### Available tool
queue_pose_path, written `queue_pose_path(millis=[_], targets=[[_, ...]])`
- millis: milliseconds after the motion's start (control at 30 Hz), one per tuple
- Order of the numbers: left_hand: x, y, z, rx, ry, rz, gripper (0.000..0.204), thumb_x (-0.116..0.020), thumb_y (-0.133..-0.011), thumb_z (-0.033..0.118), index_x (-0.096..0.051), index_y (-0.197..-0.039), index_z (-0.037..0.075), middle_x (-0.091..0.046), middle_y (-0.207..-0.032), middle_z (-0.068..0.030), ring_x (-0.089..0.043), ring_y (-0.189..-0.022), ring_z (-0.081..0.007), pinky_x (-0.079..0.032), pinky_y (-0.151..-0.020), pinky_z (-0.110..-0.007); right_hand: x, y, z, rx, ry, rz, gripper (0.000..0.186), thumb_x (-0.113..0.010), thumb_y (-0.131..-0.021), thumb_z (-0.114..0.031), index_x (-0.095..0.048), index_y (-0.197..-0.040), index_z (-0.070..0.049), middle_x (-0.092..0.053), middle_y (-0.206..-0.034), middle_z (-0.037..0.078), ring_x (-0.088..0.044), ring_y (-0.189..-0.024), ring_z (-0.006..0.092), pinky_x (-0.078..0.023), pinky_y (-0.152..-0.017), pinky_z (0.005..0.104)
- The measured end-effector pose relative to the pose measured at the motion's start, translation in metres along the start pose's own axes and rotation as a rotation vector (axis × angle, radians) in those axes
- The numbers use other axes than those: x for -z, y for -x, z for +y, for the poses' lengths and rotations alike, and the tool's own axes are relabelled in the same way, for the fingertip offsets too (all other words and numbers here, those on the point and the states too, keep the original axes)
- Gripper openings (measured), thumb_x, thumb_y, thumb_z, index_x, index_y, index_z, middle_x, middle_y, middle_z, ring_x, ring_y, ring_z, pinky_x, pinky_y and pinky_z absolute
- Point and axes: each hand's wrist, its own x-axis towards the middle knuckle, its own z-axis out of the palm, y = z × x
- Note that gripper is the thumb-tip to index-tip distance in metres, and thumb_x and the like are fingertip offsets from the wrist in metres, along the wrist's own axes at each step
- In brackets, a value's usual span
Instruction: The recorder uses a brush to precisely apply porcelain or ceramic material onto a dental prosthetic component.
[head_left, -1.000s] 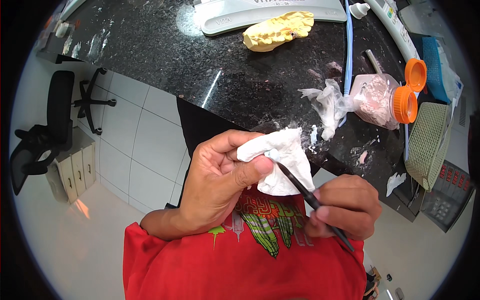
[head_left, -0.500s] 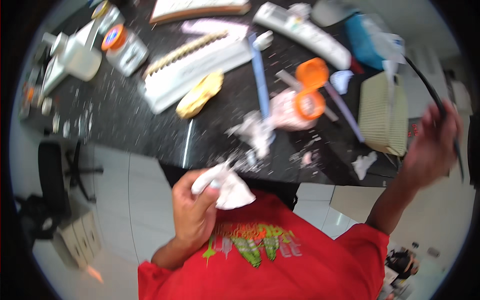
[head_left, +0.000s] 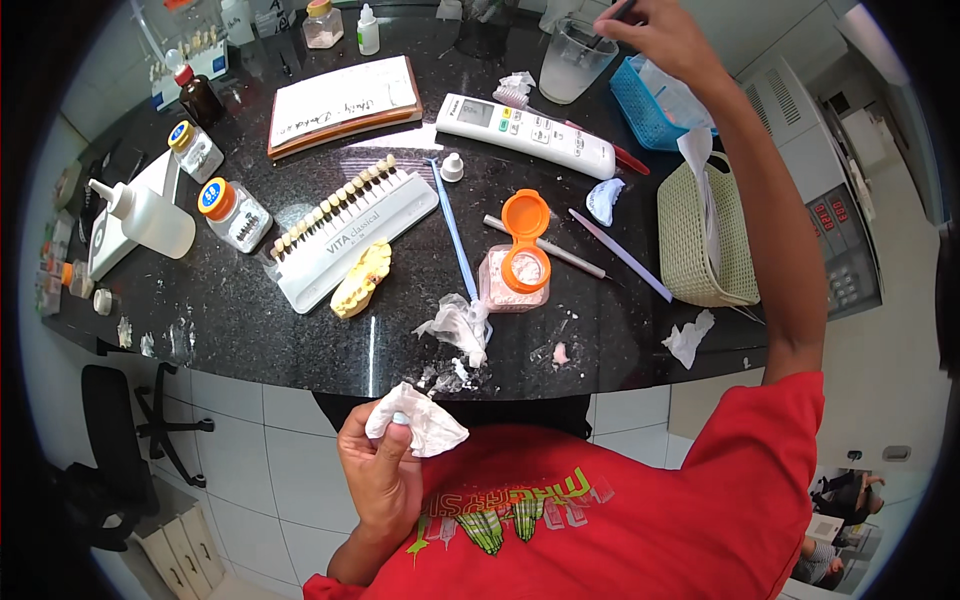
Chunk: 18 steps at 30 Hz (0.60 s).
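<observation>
Tissue [head_left: 420,425] in left hand [head_left: 380,470], orange-lidded jar [head_left: 515,275] on counter [head_left: 250,320].

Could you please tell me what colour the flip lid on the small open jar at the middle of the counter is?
The jar's flip lid is orange, seen clearly in the head view.

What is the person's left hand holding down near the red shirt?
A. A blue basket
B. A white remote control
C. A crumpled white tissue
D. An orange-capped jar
C: the left hand is closed around a crumpled white tissue in front of the red shirt, while the orange-lidded jar, blue basket and white remote control all sit on the black counter.
</observation>
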Motion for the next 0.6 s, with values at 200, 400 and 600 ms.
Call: queue_pose_path(millis=[200, 400, 600], targets=[[-0.003, -0.008, 0.006, 0.001, 0.021, -0.003, 0.026, -0.063, -0.081, 0.007, -0.052, -0.102, -0.004, -0.059, -0.094, -0.0106, -0.058, -0.086, -0.016, -0.047, -0.079, -0.03, 0.047, 0.035, -0.03, 0.215, 0.185, 0.441, 0.032, -0.064, -0.073, -0.027, -0.064, -0.08, 0.004, -0.064, -0.07, 0.011, -0.059, -0.062, 0.0163, -0.044, -0.056, 0.0281], [0.0, -0.01, 0.007, 0.016, 0.141, -0.037, 0.024, -0.062, -0.081, 0.002, -0.052, -0.102, -0.004, -0.06, -0.097, -0.0121, -0.059, -0.088, -0.0163, -0.048, -0.081, -0.029, 0.02, 0.197, -0.112, 0.503, -0.359, 0.037, 0.021, -0.059, -0.078, -0.014, -0.055, -0.092, 0.0, -0.06, -0.074, 0.013, -0.057, -0.062, 0.0147, -0.041, -0.054, 0.0244], [-0.003, -0.013, 0.002, 0.025, 0.21, -0.107, 0.022, -0.061, -0.081, 0.0, -0.054, -0.102, -0.002, -0.061, -0.097, -0.0116, -0.06, -0.089, -0.0154, -0.05, -0.08, -0.029, -0.053, 0.239, -0.119, 0.403, -0.401, 0.032, 0.025, -0.069, -0.063, 0.005, -0.061, -0.086, 0.001, -0.061, -0.069, 0.015, -0.06, -0.055, 0.0209, -0.048, -0.046, 0.028]])
